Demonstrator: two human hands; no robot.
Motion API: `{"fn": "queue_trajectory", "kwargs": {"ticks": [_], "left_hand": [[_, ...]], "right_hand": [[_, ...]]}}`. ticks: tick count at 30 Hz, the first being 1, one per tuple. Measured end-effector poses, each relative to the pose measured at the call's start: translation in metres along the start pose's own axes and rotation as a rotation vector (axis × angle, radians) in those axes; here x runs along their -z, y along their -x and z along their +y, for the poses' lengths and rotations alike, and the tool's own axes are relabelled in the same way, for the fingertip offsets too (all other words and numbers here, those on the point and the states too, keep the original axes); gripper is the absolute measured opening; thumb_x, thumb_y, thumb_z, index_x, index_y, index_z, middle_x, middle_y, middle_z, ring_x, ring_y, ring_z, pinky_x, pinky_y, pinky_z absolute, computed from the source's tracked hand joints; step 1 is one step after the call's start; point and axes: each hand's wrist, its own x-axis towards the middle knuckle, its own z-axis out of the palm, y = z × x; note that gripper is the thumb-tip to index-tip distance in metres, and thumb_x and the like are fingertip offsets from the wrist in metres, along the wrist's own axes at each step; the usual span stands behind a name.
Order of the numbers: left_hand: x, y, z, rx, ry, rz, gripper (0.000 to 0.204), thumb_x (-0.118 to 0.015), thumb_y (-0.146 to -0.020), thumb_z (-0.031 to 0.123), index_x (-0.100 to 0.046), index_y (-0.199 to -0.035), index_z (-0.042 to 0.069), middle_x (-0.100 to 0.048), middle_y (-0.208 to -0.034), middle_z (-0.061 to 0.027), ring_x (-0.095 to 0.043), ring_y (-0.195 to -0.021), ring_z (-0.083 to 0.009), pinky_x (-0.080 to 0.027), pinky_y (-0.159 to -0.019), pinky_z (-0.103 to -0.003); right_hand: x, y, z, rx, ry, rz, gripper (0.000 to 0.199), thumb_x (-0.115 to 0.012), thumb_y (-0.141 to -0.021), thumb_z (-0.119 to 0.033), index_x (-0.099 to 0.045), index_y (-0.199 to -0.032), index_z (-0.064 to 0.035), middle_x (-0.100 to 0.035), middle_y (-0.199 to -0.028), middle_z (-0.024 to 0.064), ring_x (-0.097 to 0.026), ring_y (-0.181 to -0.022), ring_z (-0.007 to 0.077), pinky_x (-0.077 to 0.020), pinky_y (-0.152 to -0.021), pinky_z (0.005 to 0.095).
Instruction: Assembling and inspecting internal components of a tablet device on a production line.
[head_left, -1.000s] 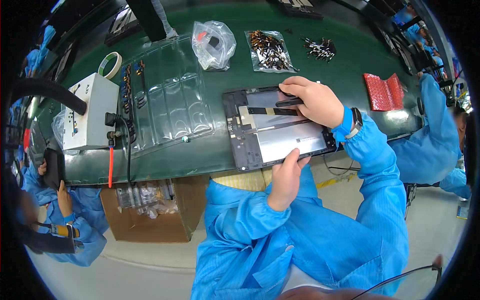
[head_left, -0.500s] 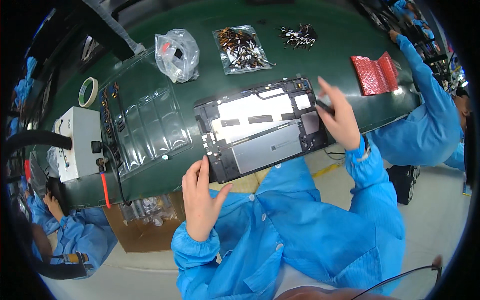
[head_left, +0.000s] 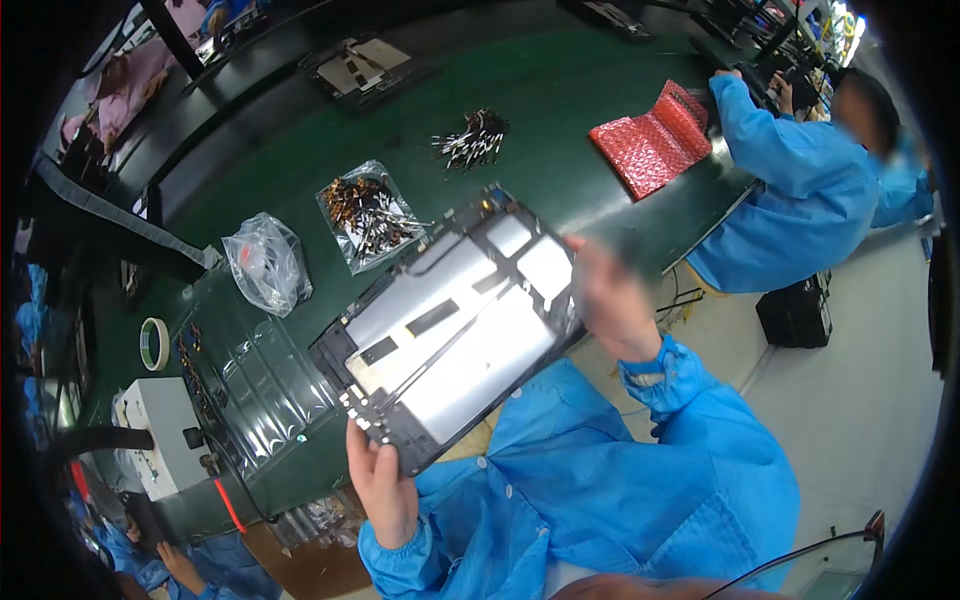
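Note:
An opened tablet [head_left: 440, 370] is held up over the table's near edge, its silvery battery and black inner parts facing up. It lies slantwise, with the far right corner pointing away from me. My left hand [head_left: 386, 500] grips the near left corner, thumb on the upper face and fingers partly hidden beneath. At the right end, my right hand [head_left: 618, 300] is closed on the tablet's edge; its fingers are smeared and partly hidden.
Beyond the tablet lie a bag of small cables [head_left: 368, 215], a loose cable pile [head_left: 474, 140] and a red bubble-wrap pouch [head_left: 650, 145]. Leftward are a crumpled clear bag [head_left: 266, 262], clear plastic tray [head_left: 265, 390], tape roll [head_left: 154, 344] and white box [head_left: 168, 435]. A co-worker [head_left: 790, 200] sits at right.
Both hands have closed on the tablet, which has come up from the table edge and turned more slantwise. The whole view has swung, so the table things appear shifted.

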Motion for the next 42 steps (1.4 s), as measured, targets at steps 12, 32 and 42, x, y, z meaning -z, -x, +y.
{"fn": "queue_trajectory", "kwargs": {"ticks": [12,32,42], "left_hand": [[-0.108,-0.160,-0.013,-0.176,-0.201,-0.370,0.053,-0.033,-0.097,0.029,-0.015,-0.140,0.006,-0.049,-0.122,-0.0147,-0.052,-0.104,-0.0212,-0.044,-0.084,-0.030],[-0.084,-0.187,-0.040,-1.071,-1.009,-0.295,0.026,-0.058,-0.073,0.008,-0.060,-0.099,0.009,-0.062,-0.072,-0.0077,-0.060,-0.064,-0.0247,-0.049,-0.057,-0.035],[-0.084,-0.189,-0.042,-1.091,-0.993,-0.302,0.021,-0.058,-0.073,0.009,-0.059,-0.094,0.008,-0.061,-0.070,-0.0078,-0.060,-0.064,-0.0255,-0.048,-0.057,-0.037]], "right_hand": [[-0.014,-0.115,-0.035,0.092,-0.337,0.128,0.014,-0.058,-0.085,-0.013,-0.046,-0.077,-0.0119,-0.035,-0.054,-0.0035,-0.030,-0.040,0.0072,-0.0220,-0.035,0.0223],[0.115,-0.490,-0.100,-0.126,-0.342,0.223,0.028,-0.058,-0.087,-0.028,-0.040,-0.070,-0.0147,-0.022,-0.050,-0.0012,-0.021,-0.040,0.0098,-0.0153,-0.035,0.0240],[0.135,-0.504,-0.127,-0.240,-0.091,0.544,0.046,-0.069,-0.078,-0.026,-0.046,-0.113,-0.0080,-0.034,-0.057,-0.0013,-0.024,-0.041,0.0084,-0.0219,-0.035,0.0225]]}}
